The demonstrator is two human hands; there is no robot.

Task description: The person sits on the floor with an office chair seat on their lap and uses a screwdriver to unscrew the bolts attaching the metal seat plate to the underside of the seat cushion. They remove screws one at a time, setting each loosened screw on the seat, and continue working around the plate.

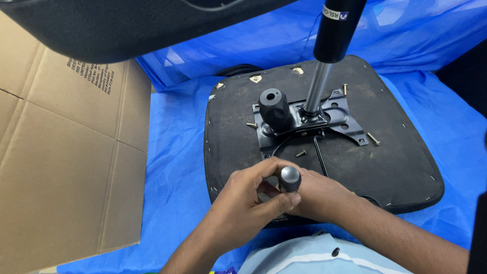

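Currently: both hands closed on screwdriver handle (289,178), left hand (243,200) and right hand (317,195) wrapped together | beyond grip: mounting plate (335,114) on upturned seat (395,152), gas cylinder (324,66) fitted | loose screws (374,139) around plate, apparently not driven yet

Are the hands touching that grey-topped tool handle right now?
Touching. The head view shows left hand and right hand fingers wrapped around the tool handle.

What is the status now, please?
Both hands, left and right, shut on screwdriver at seat edge. Plate unfastened, screws loose. Nothing blocking.
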